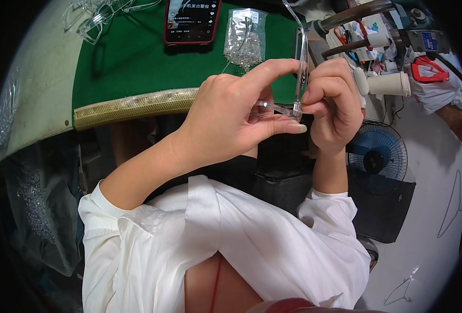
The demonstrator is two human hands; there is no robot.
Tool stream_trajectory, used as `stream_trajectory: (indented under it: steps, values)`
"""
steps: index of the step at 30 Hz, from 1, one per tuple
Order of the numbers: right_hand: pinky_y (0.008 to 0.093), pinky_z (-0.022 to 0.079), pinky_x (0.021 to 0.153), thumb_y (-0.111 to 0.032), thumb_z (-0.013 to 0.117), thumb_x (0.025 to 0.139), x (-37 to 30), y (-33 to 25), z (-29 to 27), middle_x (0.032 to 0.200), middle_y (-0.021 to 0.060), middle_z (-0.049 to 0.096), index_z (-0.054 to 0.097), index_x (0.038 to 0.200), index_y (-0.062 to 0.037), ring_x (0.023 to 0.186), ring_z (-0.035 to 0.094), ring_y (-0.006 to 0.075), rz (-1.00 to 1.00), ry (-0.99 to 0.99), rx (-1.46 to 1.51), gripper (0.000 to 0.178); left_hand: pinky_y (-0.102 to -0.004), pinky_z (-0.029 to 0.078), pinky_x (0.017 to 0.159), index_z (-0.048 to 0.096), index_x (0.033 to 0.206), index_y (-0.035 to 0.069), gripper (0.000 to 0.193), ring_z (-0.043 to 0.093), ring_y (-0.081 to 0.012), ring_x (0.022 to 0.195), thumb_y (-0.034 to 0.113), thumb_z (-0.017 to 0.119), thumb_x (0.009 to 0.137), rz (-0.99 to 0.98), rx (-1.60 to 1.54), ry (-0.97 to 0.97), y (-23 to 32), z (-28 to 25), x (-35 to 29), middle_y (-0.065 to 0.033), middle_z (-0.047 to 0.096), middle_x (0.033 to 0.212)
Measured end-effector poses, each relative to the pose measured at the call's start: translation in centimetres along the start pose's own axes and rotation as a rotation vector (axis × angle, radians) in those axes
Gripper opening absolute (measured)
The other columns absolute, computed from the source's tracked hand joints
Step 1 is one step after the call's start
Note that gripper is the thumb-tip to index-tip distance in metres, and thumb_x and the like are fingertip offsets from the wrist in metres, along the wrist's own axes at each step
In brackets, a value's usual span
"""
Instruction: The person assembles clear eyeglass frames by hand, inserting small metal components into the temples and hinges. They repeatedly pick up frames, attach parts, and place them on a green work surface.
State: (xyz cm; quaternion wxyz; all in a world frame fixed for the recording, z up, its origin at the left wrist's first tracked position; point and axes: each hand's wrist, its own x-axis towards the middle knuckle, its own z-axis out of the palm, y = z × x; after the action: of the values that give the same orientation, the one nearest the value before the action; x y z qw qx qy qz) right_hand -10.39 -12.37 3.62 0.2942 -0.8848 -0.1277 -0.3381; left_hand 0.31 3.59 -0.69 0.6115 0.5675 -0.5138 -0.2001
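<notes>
**Two hands holding clear plastic parts at a worktable edge**

The left hand [231, 112] pinches a short clear piece [272, 108] between thumb and fingers. The right hand [332, 104] is closed around a long clear arm [302, 57], which stands upright. The two parts meet between the hands, above the person's lap. Behind them, on the green mat [132, 62], lie a phone [192, 21] and a bag of small parts [245, 39].

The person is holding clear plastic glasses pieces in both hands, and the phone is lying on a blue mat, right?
Not quite. The head view shows the phone lying on a green mat, not a blue one. The rest holds: the left hand and right hand hold clear plastic glasses pieces together.
</notes>
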Motion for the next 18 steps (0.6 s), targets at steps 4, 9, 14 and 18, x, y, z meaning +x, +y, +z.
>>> stream_trajectory:
  steps: [4, 9, 14, 18]
  values:
    - [0.0283, 0.040, 0.062, -0.021, 0.074, 0.075, 0.00, -0.05, 0.04, 0.077, 0.0052, 0.058, 0.063, 0.077, -0.0032, 0.071, 0.052, 0.0197, 0.027, 0.010, 0.020, 0.021, -0.0218, 0.044, 0.058, 0.051, 0.132, 0.007, 0.069, 0.059, -0.0094, 0.058, 0.014, 0.082, 0.071, -0.004, -0.007, -0.004, 0.17, -0.06, 0.07, -0.0040, 0.061, 0.063]
    - [0.0284, 0.040, 0.062, -0.023, 0.073, 0.076, 0.15, 0.02, -0.19, 0.077, 0.0055, 0.058, 0.063, 0.076, -0.0035, 0.071, 0.052, 0.0200, -0.021, -0.012, -0.005, 0.022, -0.0216, 0.045, 0.059, 0.051, 0.131, 0.006, 0.068, 0.059, -0.0091, 0.059, 0.013, 0.082, 0.071, -0.017, -0.003, -0.028, 0.18, -0.12, 0.04, -0.0038, 0.061, 0.064]
    - [0.0288, 0.040, 0.062, -0.027, 0.071, 0.079, 0.18, 0.04, -0.18, 0.078, 0.0062, 0.057, 0.062, 0.078, -0.0031, 0.071, 0.052, 0.0205, -0.029, -0.031, -0.035, 0.025, -0.0219, 0.045, 0.060, 0.050, 0.131, 0.005, 0.068, 0.059, -0.0086, 0.061, 0.011, 0.082, 0.071, -0.033, -0.033, -0.032, 0.10, -0.08, 0.06, -0.0038, 0.062, 0.066]
    - [0.0290, 0.041, 0.063, -0.030, 0.067, 0.083, -0.07, -0.38, 0.40, 0.077, 0.0065, 0.055, 0.060, 0.079, -0.0028, 0.071, 0.051, 0.0210, 0.039, 0.013, -0.008, 0.029, -0.0217, 0.045, 0.060, 0.050, 0.131, 0.005, 0.068, 0.059, -0.0083, 0.061, 0.011, 0.082, 0.071, -0.044, -0.065, -0.030, 0.20, -0.02, 0.14, -0.0038, 0.062, 0.066]
